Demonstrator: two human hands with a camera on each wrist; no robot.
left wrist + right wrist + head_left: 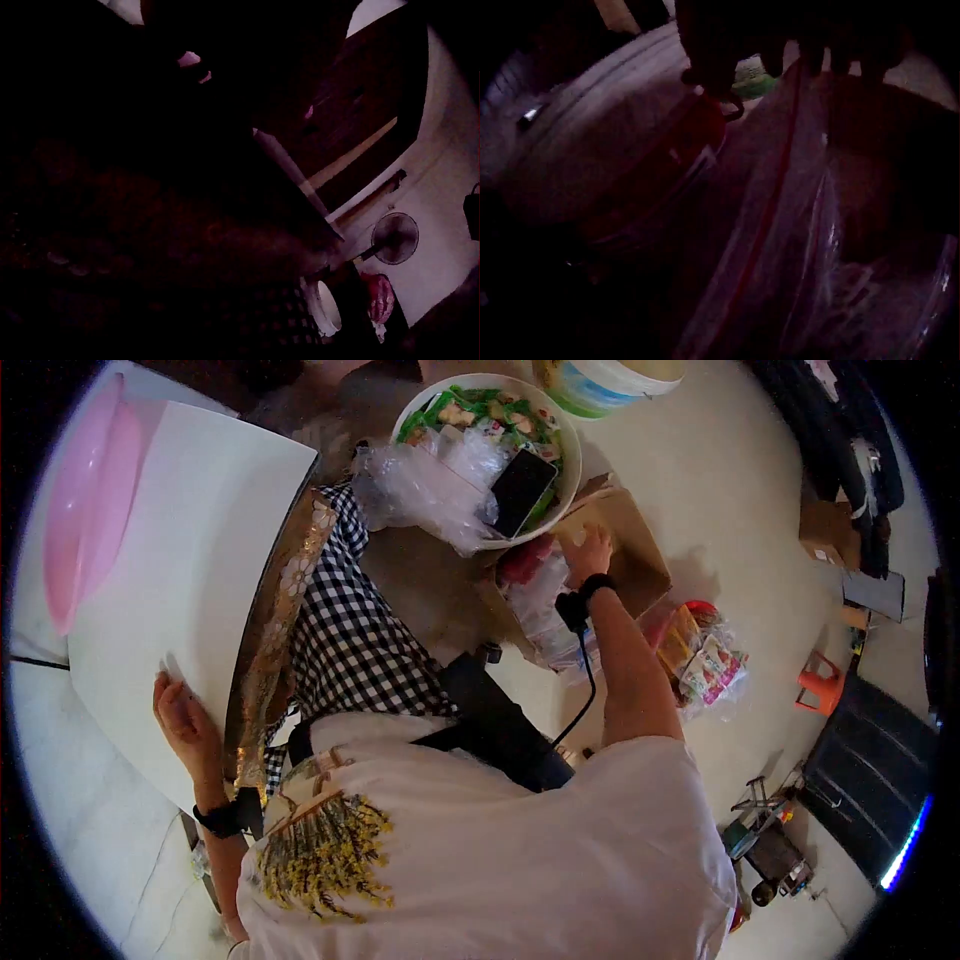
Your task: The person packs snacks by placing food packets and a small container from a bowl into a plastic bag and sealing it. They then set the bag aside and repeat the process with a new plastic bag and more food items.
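Observation:
My right hand [588,555] reaches into an open cardboard box [640,550], over clear plastic bags [540,600] and something red [525,560]. In the right wrist view the fingers are dark shapes above a clear bag with a red strip [769,217], whose upper end meets the fingertips; I cannot tell whether they grip it. My left hand [185,720] rests near the edge of a white tabletop [200,530], fingers loosely bent, holding nothing. The left wrist view is mostly dark.
A white tub [575,455] behind the box holds green and pale packets, crumpled plastic [430,485] and a black phone [524,492]. Another bucket [610,385] stands beyond. Colourful packets [705,660] lie right of the box. A pink balloon-like object [95,500] lies on the tabletop's far left.

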